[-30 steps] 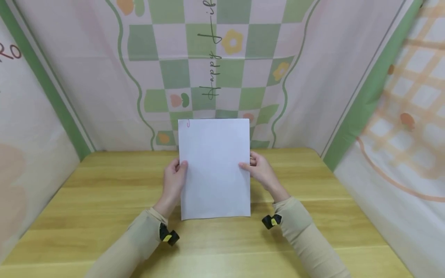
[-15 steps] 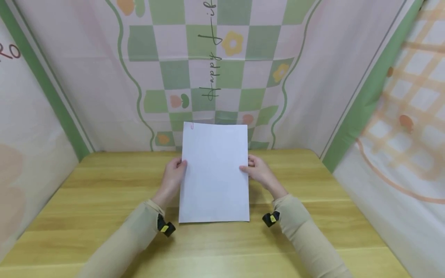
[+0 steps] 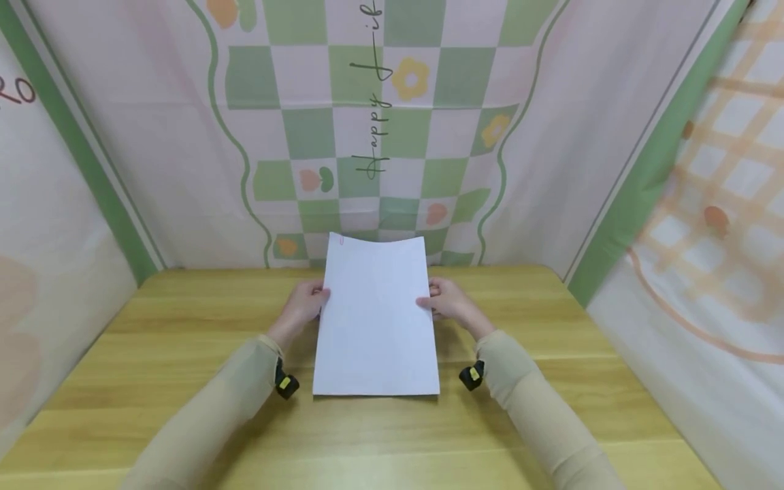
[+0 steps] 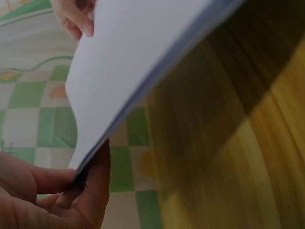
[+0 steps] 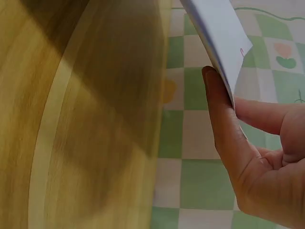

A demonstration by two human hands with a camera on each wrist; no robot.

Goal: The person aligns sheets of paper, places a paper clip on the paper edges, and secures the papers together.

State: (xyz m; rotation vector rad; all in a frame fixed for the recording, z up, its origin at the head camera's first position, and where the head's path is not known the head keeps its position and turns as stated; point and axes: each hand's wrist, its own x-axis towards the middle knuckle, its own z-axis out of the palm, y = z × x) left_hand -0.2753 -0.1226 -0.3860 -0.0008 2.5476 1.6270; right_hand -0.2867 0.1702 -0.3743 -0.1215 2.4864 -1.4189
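Observation:
A thin stack of white paper (image 3: 378, 320) is held up at a tilt over the table, its far edge bowing down in the middle. A small reddish paper clip (image 3: 341, 240) sits at its far left corner and also shows in the right wrist view. My left hand (image 3: 304, 303) pinches the left edge, thumb on top and fingers beneath. On the opposite edge my right hand (image 3: 452, 301) pinches the paper the same way. Several layered sheet edges (image 4: 143, 88) appear in the left wrist view. Whatever lies under the paper is hidden.
The wooden table (image 3: 184, 367) extends around both arms. Behind it hangs a green and white checked cloth (image 3: 358, 129), with printed cloth (image 3: 698, 224) on the right side too. A small black camera (image 3: 286, 384) is strapped at the left wrist, another camera (image 3: 471, 376) at the right.
The paper has tipped back, its far edge coming lower, and that edge now bows. Both hands still pinch the sides and have moved slightly closer together.

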